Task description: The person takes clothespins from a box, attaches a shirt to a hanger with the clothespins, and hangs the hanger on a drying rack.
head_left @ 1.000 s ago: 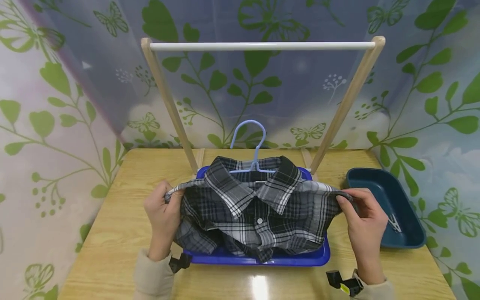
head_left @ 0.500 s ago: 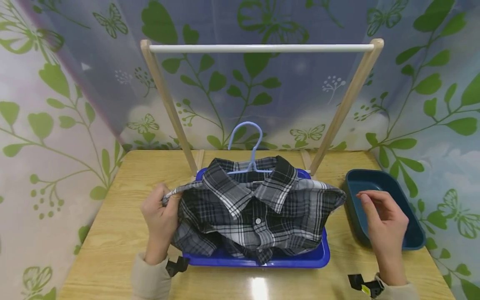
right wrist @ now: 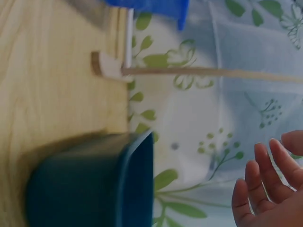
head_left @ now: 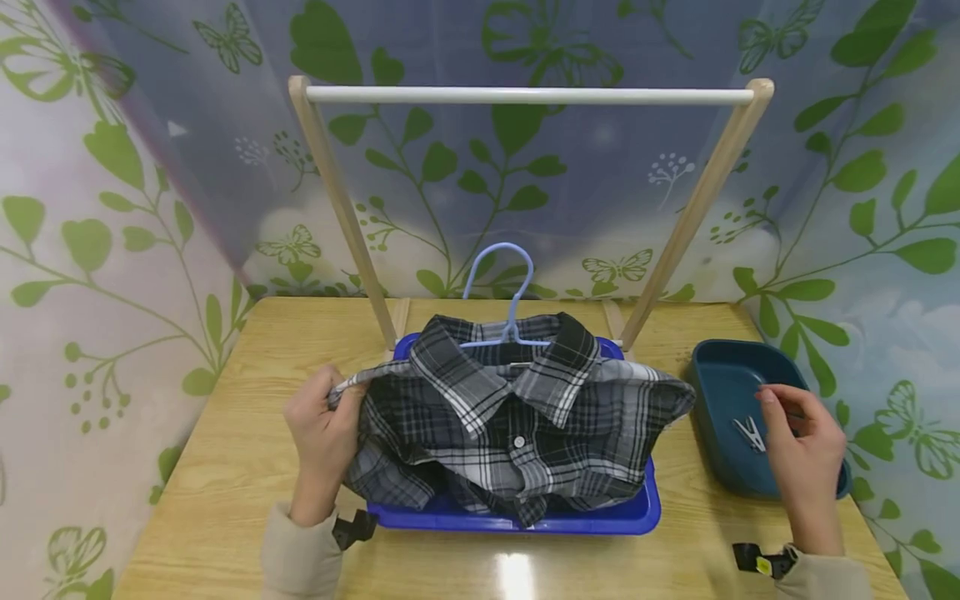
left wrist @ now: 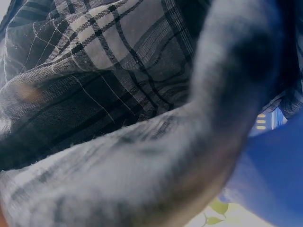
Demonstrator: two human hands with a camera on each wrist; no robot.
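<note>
Left hand (head_left: 324, 433) pinches the plaid shirt (head_left: 517, 417) shoulder; shirt sits on the hanger (head_left: 498, 292), over the blue tray (head_left: 600, 517), not yet hung. Right hand (head_left: 806, 454), fingers loosely spread, hovers over 1 clip (head_left: 748, 433) in the teal bin (head_left: 720, 375).

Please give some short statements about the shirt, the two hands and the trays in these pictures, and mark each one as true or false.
1. The left hand grips one shoulder of the plaid shirt. True.
2. The right hand also grips the shirt. False: it is apart from the shirt, over the dark teal tray, and it holds nothing.
3. A clothespin lies inside the dark teal tray. True.
4. The light blue hanger hangs on the white rail. False: its hook stands up from the shirt collar, well below the rail.
5. The shirt lies over the blue tray. True.
</note>
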